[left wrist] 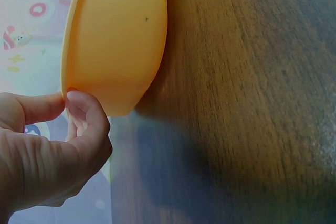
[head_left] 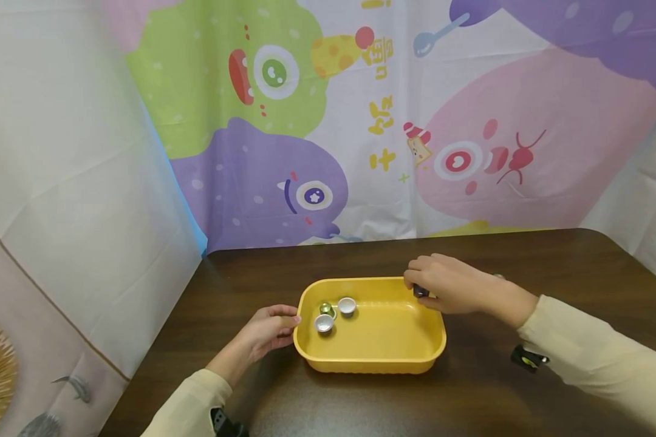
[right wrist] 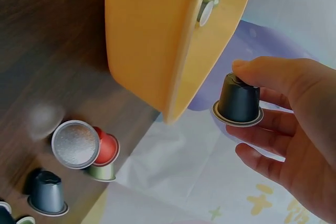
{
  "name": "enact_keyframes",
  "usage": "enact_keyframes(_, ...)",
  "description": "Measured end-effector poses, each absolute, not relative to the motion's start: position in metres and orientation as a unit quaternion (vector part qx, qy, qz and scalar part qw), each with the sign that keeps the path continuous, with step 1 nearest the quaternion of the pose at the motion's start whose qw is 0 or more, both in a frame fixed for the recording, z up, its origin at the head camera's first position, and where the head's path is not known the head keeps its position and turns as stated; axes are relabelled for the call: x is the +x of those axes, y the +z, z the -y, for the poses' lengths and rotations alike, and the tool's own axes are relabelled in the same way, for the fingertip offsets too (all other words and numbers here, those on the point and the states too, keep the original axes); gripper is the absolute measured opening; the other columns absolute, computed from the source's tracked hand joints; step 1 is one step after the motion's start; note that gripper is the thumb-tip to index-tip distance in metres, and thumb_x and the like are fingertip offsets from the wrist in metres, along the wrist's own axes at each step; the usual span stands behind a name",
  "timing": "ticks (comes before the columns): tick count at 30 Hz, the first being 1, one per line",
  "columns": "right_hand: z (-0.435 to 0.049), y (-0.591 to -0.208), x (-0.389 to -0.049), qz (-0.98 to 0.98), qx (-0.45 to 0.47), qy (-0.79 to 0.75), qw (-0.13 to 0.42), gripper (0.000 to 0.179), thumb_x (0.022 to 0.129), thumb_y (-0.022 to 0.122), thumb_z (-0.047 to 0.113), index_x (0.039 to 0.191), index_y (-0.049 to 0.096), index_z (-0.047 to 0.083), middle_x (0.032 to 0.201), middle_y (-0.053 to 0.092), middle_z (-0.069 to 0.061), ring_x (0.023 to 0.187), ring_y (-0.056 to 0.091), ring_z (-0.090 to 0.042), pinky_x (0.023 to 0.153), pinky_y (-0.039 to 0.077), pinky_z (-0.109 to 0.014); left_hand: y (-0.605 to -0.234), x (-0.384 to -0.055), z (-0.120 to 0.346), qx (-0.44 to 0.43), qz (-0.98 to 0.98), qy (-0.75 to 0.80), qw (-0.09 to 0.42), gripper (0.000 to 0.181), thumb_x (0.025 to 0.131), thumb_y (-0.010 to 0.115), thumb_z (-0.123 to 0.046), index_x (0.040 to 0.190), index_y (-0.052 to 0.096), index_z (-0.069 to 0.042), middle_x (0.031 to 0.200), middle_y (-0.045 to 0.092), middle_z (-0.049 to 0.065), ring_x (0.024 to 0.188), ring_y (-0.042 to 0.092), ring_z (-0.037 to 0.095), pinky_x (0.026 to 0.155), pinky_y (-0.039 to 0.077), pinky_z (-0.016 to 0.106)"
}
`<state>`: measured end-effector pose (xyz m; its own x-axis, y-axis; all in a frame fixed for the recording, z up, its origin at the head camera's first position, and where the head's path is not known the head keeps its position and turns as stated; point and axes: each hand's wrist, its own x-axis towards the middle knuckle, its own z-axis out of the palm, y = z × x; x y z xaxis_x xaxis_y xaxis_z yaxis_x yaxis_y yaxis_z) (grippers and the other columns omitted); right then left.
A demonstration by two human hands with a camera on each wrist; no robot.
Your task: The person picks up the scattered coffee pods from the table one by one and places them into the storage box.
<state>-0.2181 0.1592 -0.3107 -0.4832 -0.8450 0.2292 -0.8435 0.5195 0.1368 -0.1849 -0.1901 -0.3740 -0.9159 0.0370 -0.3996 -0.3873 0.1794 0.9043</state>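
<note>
My left hand (head_left: 265,332) pinches the left rim of a yellow tray (head_left: 369,366) between thumb and fingers, as the left wrist view shows closely. Over the tray's right end, my right hand (head_left: 454,286) holds a black coffee capsule (right wrist: 239,99). In the right wrist view its wide rim faces down, the thumb on its narrow end and fingers along the other side. Inside the tray, towards the left, lie two capsules with pale lids facing up, one nearer the back (head_left: 347,306) and one nearer the front (head_left: 324,324). A green capsule (head_left: 326,308) lies between them.
Outside the tray, in the right wrist view, a silver-lidded capsule (right wrist: 76,144), a red capsule (right wrist: 107,146), a pale green capsule (right wrist: 102,172) and a dark grey capsule (right wrist: 47,193) stand or lie on the brown table (head_left: 317,403). A cartoon-print cloth (head_left: 372,200) hangs behind the table.
</note>
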Motion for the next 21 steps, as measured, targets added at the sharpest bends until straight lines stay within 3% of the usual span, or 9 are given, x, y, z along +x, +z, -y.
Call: enact_keyframes(21,-0.129,-0.311,-0.226,0.863,0.499,-0.010,0.075,0.022,0.079,0.080,0.017,0.092,0.064,0.012,0.082,0.058,0.003,0.073,0.052,-0.011,0.070,0.048,-0.030,-0.374,-0.184,0.189,-0.121,-0.745,0.635,0.166,0.028,0.095,0.057,-0.004,0.120,0.053,0.007,0.092,0.059,0.007,0.078,0.057,0.015,0.072,0.054,0.026)
